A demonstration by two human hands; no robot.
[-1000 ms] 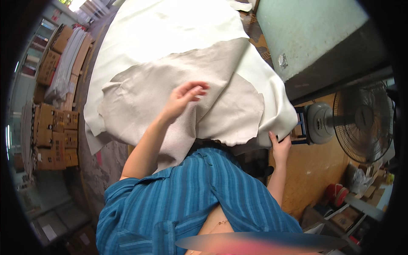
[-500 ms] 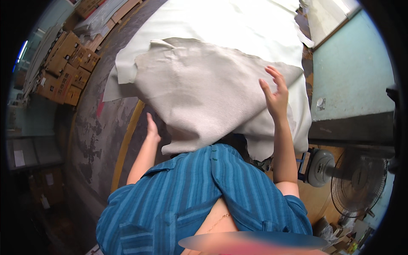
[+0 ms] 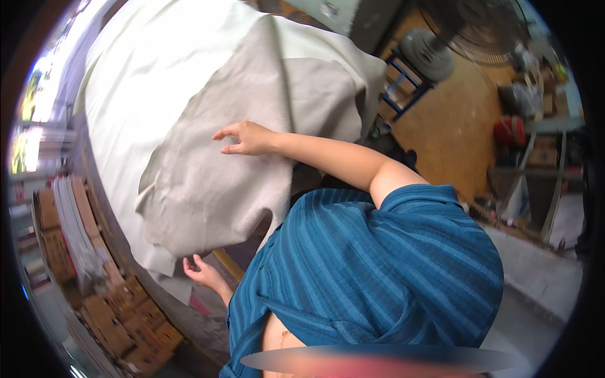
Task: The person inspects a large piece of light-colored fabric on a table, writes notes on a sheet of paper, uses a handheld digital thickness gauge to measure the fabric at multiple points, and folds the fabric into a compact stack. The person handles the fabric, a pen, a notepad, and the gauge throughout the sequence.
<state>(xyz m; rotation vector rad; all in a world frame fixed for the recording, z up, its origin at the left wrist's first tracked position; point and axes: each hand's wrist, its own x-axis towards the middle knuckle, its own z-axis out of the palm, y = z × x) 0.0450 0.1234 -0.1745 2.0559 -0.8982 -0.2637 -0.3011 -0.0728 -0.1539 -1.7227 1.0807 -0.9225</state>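
A large white sheet that looks like a leather hide [image 3: 135, 75] lies spread out before me, and a part of it is folded over. The folded part shows its grey-beige suede-like underside [image 3: 208, 189]. Over this underside is my right hand [image 3: 247, 138], with bent fingers and the thumb apart, holding nothing; whether it touches the surface I cannot tell. My left hand [image 3: 203, 272] is beside the fold's lower left edge, fingers loosely curled and apart, with nothing in it.
Cardboard boxes [image 3: 129, 324] are stacked at the lower left, beside long wrapped bundles [image 3: 75, 227]. At the upper right a fan [image 3: 469, 28] is next to a blue-framed stool [image 3: 403, 82]. A red bucket [image 3: 509, 131] and shelves [image 3: 535, 167] stand farther right.
The view has swung round, so the fan now appears higher and the boxes lower. My right hand has come from the fold's right side to over its middle. Both hands remain without anything in them.
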